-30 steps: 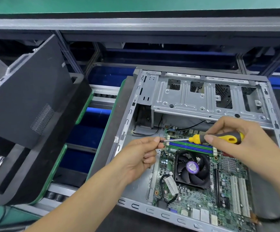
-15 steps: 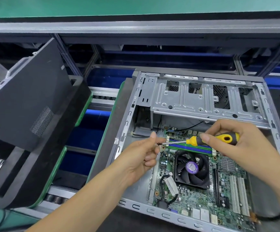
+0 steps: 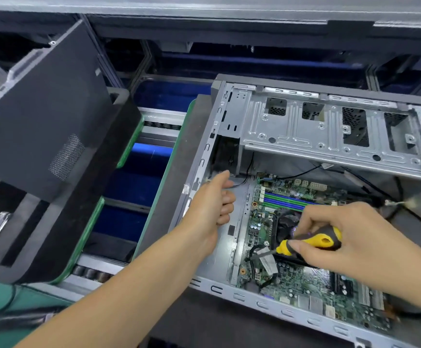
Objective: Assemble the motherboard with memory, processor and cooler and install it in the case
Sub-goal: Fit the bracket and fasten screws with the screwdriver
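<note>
The green motherboard (image 3: pixel 302 280) lies inside the open grey metal case (image 3: pixel 330 131), with blue and green memory slots (image 3: pixel 283 199) at its far edge. The black cooler fan (image 3: pixel 288 222) is partly hidden behind my right hand (image 3: pixel 350 244). That hand grips a yellow and black screwdriver (image 3: pixel 312 243), its tip pointing down-left at the board near the fan's lower left corner. My left hand (image 3: pixel 214 204) hovers over the case floor left of the board, fingers curled, thumb up, holding nothing visible.
A black case side panel (image 3: pixel 41 126) leans on a black tray (image 3: pixel 61 222) at the left. Black cables (image 3: pixel 405 214) run across the case at the right. Conveyor rollers (image 3: pixel 91 272) and blue surfaces lie between tray and case.
My right hand carried the screwdriver from the memory slots down to the fan's lower left corner. My left hand let go of the shaft tip and drew back left. The camera moved closer.
</note>
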